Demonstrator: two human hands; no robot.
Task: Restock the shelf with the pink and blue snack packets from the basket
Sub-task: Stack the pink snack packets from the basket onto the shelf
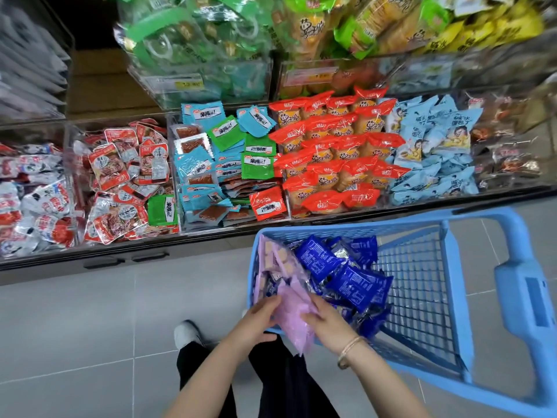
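A light blue plastic basket [446, 260] stands on the floor in front of the shelf. Its left end holds several dark blue snack packets [352, 279] and pink packets [272, 257]. Both my hands reach into that end. My left hand [260, 312] and my right hand [324, 318] hold a stack of pink packets [294, 318] between them, one hand on each side, at the basket's near rim. The fingers curl round the stack's edges.
The shelf [211, 236] has clear bins of red-and-white packets [120, 176], blue and green packets [223, 158], orange-red cake packs [334, 152] and pale blue bread packs [434, 152]. A higher tier holds green and yellow bags. Grey tiled floor, my shoe [187, 333].
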